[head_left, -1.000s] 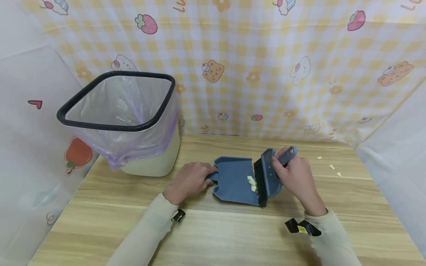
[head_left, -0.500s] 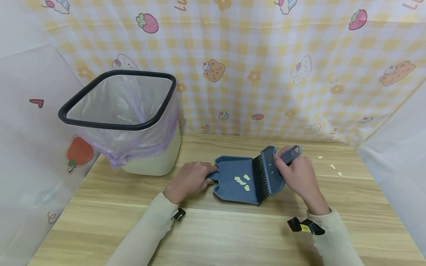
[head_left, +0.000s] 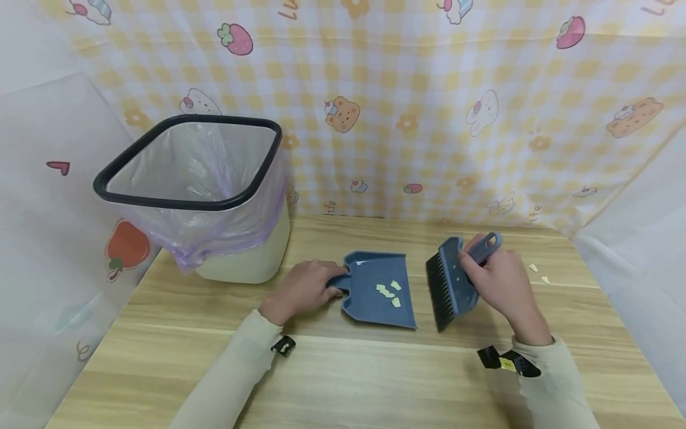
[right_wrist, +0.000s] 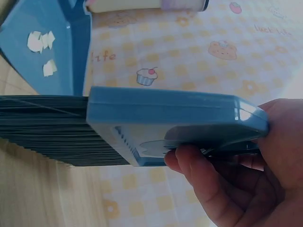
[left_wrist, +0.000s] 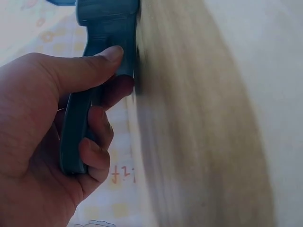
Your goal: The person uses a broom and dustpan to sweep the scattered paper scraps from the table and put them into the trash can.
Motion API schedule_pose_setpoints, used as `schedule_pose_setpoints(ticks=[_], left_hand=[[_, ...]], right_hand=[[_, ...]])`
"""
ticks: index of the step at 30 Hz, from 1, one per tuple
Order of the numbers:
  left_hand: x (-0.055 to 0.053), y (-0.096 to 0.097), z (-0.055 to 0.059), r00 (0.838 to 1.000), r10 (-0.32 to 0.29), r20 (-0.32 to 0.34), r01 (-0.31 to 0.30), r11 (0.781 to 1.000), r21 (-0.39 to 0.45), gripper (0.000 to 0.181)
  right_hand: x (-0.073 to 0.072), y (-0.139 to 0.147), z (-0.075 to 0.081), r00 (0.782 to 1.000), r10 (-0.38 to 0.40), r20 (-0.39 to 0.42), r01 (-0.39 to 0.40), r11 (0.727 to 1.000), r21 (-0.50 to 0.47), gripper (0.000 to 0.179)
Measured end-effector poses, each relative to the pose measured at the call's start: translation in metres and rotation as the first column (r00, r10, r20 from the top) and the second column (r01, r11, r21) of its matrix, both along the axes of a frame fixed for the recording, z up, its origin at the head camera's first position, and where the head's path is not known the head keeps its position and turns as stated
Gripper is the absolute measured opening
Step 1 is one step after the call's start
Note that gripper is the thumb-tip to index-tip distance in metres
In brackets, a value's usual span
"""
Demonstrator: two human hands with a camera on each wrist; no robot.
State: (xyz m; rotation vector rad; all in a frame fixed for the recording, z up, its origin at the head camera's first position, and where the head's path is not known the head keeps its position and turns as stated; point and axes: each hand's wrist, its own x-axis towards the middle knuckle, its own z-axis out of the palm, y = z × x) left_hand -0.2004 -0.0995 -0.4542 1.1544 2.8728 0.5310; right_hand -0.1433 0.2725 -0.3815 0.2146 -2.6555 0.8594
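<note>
My left hand (head_left: 306, 287) grips the handle (left_wrist: 75, 127) of a blue dustpan (head_left: 370, 307), fingers curled round it in the left wrist view. Several pale paper scraps (head_left: 384, 291) lie on the pan near its middle. In my right hand (head_left: 501, 283) is a small blue hand brush (head_left: 462, 283) with dark bristles (head_left: 440, 295), held by its handle. The brush is to the right of the dustpan's front lip, with a strip of table between them. In the right wrist view, thumb and fingers wrap the brush's blue back (right_wrist: 165, 106).
A cream bin (head_left: 252, 262) with a black rim (head_left: 187, 204) and a purple-tinted bag stands at the back left. More paper scraps (head_left: 538, 274) lie on the wooden table (head_left: 343, 381) right of the brush. A patterned yellow-check curtain (head_left: 375, 71) hangs behind.
The brush has moved right, off the dustpan's lip and onto the table side. The scraps went from the lip to the pan's middle. The left hand and dustpan have barely shifted.
</note>
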Motion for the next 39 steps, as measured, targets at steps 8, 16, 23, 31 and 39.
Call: schedule_pose_setpoints(ticks=[8, 16, 23, 31, 39], left_hand=[[-0.002, -0.003, 0.0, 0.998, -0.018, 0.052, 0.016, 0.999, 0.034, 0.04], [0.001, -0.005, 0.009, 1.0, 0.0, 0.028, -0.001, 0.999, 0.044, 0.042], [0.005, -0.007, 0.033, 1.0, -0.014, -0.022, 0.015, 0.997, 0.07, 0.039], [0.01, -0.009, 0.076, 0.991, -0.045, -0.124, 0.057, 0.994, 0.091, 0.03], [0.019, -0.014, 0.122, 0.982, -0.02, -0.186, 0.034, 0.997, 0.069, 0.033]], right_hand=[[0.001, -0.004, -0.006, 1.0, 0.019, -0.005, -0.019, 1.0, 0.023, 0.009], [0.002, -0.006, -0.005, 1.0, 0.017, -0.003, -0.017, 0.999, 0.029, 0.009], [0.002, -0.004, -0.004, 1.0, 0.013, 0.008, -0.013, 1.0, 0.024, 0.01], [0.003, -0.003, -0.004, 1.0, 0.011, 0.02, -0.012, 1.0, 0.021, 0.012], [0.005, -0.003, -0.003, 0.999, 0.023, 0.033, -0.024, 0.999, 0.022, 0.013]])
